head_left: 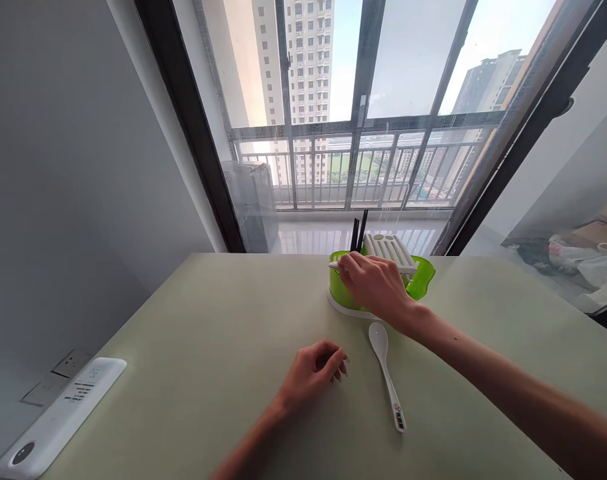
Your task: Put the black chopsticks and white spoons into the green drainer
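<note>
A green and white utensil caddy (341,293) with a slotted white rack stands near the table's far edge. Two or so black chopsticks (354,235) rise out of its left part. My right hand (376,283) is over the caddy's front, its fingers pinched on a slim white utensil (334,265); only a short end shows, so its kind is hidden. On the table just in front of the caddy lies a white spoon (386,370), bowl end away from me. Left of that spoon my left hand (316,370) rests, fingers curled in towards the thumb, with nothing seen in them.
The pale green table (208,333) reaches to a glass sliding door with a dark frame. A long white device (63,420), perhaps a power strip, lies at the left edge by the wall socket (72,362). Bags (596,267) are visible beyond the glass at right.
</note>
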The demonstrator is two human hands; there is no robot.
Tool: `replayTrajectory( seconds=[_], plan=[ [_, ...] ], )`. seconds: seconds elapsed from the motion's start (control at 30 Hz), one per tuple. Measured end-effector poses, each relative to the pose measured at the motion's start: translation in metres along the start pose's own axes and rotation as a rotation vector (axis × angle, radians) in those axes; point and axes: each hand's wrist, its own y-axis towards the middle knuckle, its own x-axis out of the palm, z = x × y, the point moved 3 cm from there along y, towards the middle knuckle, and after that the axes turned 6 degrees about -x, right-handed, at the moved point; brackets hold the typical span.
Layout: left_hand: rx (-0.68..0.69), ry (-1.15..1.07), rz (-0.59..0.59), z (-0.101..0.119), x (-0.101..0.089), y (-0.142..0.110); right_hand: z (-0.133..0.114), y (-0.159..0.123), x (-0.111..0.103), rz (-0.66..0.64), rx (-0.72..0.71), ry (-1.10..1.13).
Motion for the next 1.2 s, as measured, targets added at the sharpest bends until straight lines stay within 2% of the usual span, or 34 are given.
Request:
replayTrajectory(
  seconds=[0.23,0.37,0.43,0.5,0.6,0.7,0.77,0.87,0.93,1.03,1.2],
  plan=[
    [-0.019,0.025,0.003,0.007,0.000,-0.002,-0.005,-0.003,-0.011,-0.058,-0.049,0.016],
    [-0.019,0.033,-0.004,0.005,0.000,-0.002,-0.001,-0.025,-0.034,0.134,-0.121,0.170],
    [-0.021,0.040,-0.004,0.004,0.000,-0.002,0.003,-0.047,-0.044,0.221,-0.128,0.261],
    [-0.019,0.054,-0.003,0.005,0.000,-0.002,0.008,-0.075,-0.046,0.232,-0.115,0.341],
    [-0.005,0.108,0.001,0.006,0.001,-0.003,0.020,-0.123,-0.030,0.116,0.024,0.408],
    [0.025,0.199,0.023,0.007,0.003,-0.005,0.036,-0.165,0.003,-0.060,0.309,0.515],
    [0.049,0.266,0.049,0.007,0.005,-0.004,0.047,-0.184,0.024,-0.121,0.483,0.650],
    [0.054,0.401,0.106,0.008,0.010,0.002,0.060,-0.195,0.048,-0.123,0.681,0.894],
    [0.017,0.525,0.146,0.011,0.015,0.009,0.064,-0.195,0.056,-0.108,0.744,0.997],
    [-0.035,0.677,0.186,0.018,0.029,0.024,0.066,-0.190,0.059,-0.109,0.764,1.013],
    [0.001,0.835,0.187,0.030,0.063,0.053,0.064,-0.187,0.054,-0.104,0.756,1.008]
  ],
)
